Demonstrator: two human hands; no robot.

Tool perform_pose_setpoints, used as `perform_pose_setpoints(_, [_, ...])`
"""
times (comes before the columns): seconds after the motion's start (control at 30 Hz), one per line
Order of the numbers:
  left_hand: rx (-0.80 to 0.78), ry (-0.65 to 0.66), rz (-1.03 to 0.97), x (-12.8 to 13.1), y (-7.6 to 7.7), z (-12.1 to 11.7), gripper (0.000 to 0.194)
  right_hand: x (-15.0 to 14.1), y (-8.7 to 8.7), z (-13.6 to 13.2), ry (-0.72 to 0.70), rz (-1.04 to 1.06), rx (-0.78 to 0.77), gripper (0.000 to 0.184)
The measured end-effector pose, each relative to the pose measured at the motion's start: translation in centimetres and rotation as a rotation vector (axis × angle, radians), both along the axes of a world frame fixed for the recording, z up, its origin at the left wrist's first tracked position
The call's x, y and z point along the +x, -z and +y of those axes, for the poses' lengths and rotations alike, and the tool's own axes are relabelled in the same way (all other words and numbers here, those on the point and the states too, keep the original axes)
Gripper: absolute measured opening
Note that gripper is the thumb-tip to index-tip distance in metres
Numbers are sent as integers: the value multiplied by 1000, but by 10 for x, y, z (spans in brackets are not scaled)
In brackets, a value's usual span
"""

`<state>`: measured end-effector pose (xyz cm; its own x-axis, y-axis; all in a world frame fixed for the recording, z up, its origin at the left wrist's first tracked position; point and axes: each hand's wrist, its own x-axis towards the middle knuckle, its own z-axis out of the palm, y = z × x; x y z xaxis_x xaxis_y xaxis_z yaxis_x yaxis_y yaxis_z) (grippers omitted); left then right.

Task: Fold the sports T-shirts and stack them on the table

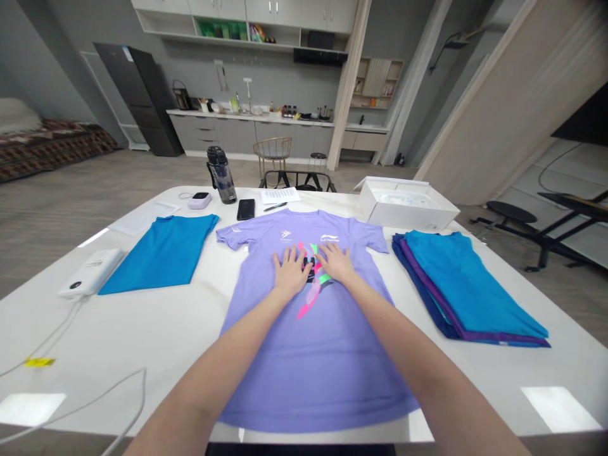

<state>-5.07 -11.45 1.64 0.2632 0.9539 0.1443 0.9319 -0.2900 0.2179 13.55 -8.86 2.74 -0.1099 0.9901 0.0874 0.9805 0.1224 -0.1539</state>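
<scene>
Left hand (291,272) and right hand (337,263), fingers spread, press flat on a lilac T-shirt (308,373) mid white table (156,342); looks light, soft, limp, so best taken at the hem.

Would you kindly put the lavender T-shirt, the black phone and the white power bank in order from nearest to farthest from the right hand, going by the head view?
1. Lavender T-shirt: in the middle, lying under the right hand.
2. Black phone: farther ahead, beyond the T-shirt's collar.
3. White power bank: far off to the left.
</scene>
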Motion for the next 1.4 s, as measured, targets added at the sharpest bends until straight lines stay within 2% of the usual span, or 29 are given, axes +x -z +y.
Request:
perform_pose_setpoints(0.2, [-21,82,20,-8,-4,-32,66,4,10,-62,87,-13,-98,66])
perform_pose_setpoints(0.53, [-38,221,41,-31,-9,-96,64,23,7,-147,103,-31,-103,71])
perform_pose_setpoints(0.73, [-23,213,53,-38,-11,-124,61,22,4,-178,126,-45,16,65])
perform_pose_setpoints(0.93, [-6,208,75,-40,-15,-146,62,27,6,-202,94,-22,-49,64])
perform_pose_setpoints(1.23, [-77,322,100,-48,-18,-197,62,43,4,-278,102,-63,-59,67])
perform_pose_setpoints(1.4, [-99,360,98,-51,-11,-209,63,45,3,-294,87,-64,-106,71])
